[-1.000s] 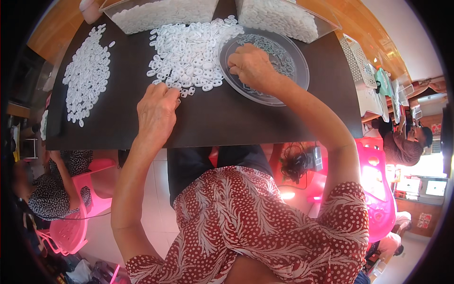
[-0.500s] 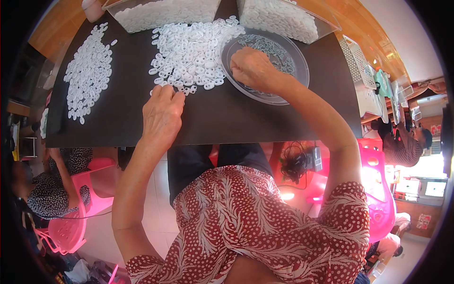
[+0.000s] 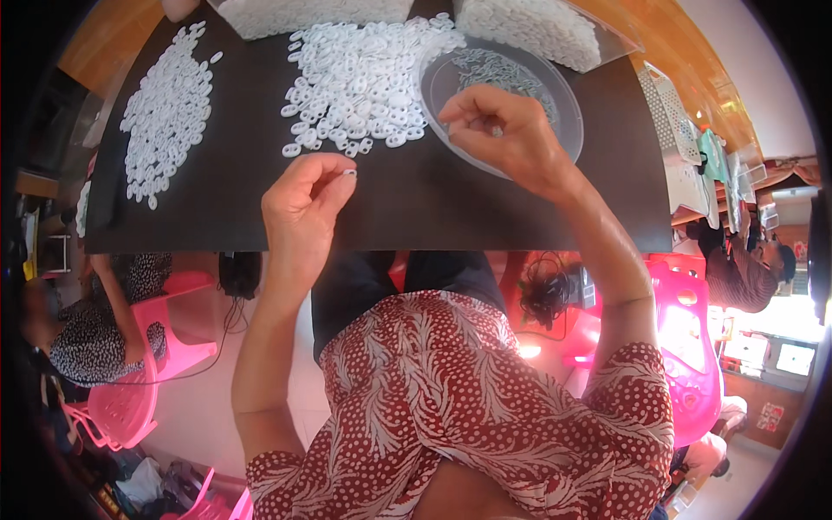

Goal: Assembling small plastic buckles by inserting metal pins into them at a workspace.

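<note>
Two hands sort small white rings over a dark table.

The left hand (image 3: 303,204) pinches one white ring (image 3: 347,172) between thumb and fingertip, raised just below the middle pile of white rings (image 3: 364,78). The right hand (image 3: 507,130) hovers over the clear round dish (image 3: 568,108), its fingers curled together above the grey pieces inside. A second pile of rings (image 3: 165,113) lies well apart on the table (image 3: 433,208) to the left. Pink plastic chairs (image 3: 130,381) stand beside the table.

We wear a short-sleeved red top (image 3: 485,407) printed with white dots and feathery leaf shapes; our forearms are bare, and both hands show no rings.
</note>
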Demonstrator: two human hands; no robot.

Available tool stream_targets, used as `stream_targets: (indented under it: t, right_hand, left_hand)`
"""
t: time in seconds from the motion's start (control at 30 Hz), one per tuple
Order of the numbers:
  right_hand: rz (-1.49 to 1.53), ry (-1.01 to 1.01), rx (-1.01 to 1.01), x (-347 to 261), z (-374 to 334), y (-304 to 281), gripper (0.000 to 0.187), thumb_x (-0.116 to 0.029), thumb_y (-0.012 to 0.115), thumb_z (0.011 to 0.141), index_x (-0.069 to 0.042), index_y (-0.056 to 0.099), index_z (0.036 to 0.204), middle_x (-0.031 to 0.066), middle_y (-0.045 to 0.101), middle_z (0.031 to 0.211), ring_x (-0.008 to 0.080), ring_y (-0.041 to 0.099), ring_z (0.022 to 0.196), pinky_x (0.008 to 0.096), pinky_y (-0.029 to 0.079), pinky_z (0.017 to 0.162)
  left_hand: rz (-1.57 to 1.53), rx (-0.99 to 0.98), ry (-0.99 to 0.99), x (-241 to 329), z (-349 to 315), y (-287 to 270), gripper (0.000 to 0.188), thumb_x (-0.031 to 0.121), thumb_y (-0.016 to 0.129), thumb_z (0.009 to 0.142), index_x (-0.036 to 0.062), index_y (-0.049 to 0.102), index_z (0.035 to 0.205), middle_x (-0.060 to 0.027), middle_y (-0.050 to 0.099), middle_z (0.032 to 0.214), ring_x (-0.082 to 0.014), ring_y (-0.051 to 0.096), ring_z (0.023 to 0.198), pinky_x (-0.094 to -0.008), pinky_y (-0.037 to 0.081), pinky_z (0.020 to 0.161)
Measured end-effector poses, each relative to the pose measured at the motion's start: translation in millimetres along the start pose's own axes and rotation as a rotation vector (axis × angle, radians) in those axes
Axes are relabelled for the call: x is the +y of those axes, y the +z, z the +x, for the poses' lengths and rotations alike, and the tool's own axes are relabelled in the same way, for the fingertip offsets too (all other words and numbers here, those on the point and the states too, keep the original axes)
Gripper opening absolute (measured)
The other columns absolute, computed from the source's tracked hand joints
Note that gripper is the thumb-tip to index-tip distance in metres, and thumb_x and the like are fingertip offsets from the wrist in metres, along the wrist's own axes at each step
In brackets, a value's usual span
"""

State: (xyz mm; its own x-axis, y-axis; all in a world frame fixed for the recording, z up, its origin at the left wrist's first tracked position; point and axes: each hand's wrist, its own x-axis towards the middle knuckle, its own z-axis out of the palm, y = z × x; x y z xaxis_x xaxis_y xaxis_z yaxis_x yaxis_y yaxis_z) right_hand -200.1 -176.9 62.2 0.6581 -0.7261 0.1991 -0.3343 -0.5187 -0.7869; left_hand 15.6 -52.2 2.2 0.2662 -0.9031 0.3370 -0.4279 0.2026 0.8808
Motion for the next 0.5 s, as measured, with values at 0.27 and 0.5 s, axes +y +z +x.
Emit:
stream_targets:
  t: [0.27,0.5]
  right_hand:
    - [0.279,-0.036,-0.126,-26.3,-9.0,48.6,0.008,0.0,0.066,0.079,-0.002,0.065,0.087,-0.0019,0.058,0.077,0.0049,0.05,0.07,0.0218,0.041,0.064]
    - [0.345,0.124,-0.158,-30.1,-12.5,61.0,0.009,-0.002,0.067,0.08,0.0,0.064,0.089,-0.0021,0.059,0.079,0.0041,0.05,0.073,0.0208,0.042,0.066]
  left_hand:
    - [-0.68,0.005,-0.422,27.7,-20.0,9.8,0.011,0.008,0.065,0.086,-0.0001,0.064,0.093,-0.0005,0.062,0.078,-0.0041,0.051,0.067,-0.0173,0.037,0.057]
    - [-0.717,0.061,-0.411,31.0,-29.0,10.7,0.012,0.009,0.066,0.086,-0.002,0.063,0.091,-0.0035,0.061,0.077,-0.0059,0.048,0.063,-0.0182,0.036,0.055]
